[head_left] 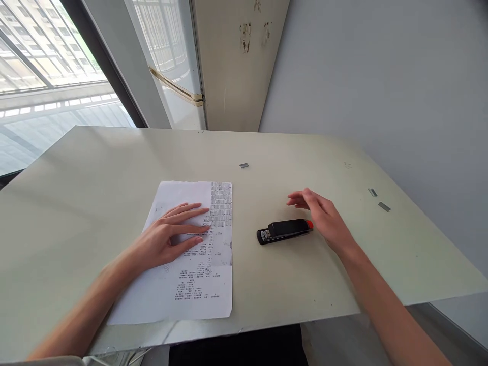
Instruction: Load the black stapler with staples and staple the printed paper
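Printed paper [213, 284] lies flat on the table, its right side covered with dense lines of staples or print that I cannot make out for sure. My left hand [175, 231] rests palm down on the sheet with its fingers spread. To the right of the paper sits a black stapler [290, 229] with a red end. My right hand [320, 213] hovers by that red end, fingers loosely stretched to the left and holding nothing.
The pale table [114, 157] meets a grey wall on the right. Small strips of staples [244, 165] lie at its back middle, with two more strips [384, 207] at the right. Behind the table stands a refrigerator [229, 76]; a window [49, 56] is at the left.
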`<action>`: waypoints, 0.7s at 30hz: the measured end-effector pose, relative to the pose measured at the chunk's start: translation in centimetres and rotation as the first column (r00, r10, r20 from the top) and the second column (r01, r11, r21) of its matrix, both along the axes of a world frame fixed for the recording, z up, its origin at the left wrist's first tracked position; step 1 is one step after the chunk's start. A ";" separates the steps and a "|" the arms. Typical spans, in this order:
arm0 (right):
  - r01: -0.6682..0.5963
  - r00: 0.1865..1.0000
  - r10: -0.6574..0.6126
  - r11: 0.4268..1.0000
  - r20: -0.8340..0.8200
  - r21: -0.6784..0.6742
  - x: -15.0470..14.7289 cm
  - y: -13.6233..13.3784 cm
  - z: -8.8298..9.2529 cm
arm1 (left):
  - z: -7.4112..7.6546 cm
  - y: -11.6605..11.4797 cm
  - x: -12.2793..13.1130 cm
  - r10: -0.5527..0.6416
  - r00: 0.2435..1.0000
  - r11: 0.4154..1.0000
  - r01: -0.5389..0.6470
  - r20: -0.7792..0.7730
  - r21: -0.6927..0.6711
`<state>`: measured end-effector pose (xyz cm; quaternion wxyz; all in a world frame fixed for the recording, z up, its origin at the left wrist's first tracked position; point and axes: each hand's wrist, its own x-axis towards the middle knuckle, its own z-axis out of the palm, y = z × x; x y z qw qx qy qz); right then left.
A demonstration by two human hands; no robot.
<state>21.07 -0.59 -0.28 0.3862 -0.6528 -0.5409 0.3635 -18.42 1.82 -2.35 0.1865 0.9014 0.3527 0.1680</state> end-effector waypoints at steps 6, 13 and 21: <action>-0.473 0.861 0.473 0.880 0.186 -0.043 -0.1 -0.5 0.6 | 0.3 -1.1 -1.1 0.089 0.994 0.995 -0.085 -0.069 0.052; -0.513 0.812 0.476 0.858 0.337 0.021 1.5 -2.9 -0.1 | 0.1 -3.4 -3.5 0.062 0.977 0.991 -0.036 -0.204 0.128; -0.163 0.930 0.110 0.979 0.350 0.126 2.5 -5.7 2.7 | -1.1 -2.8 11.1 -0.073 0.982 0.981 0.102 -0.174 0.163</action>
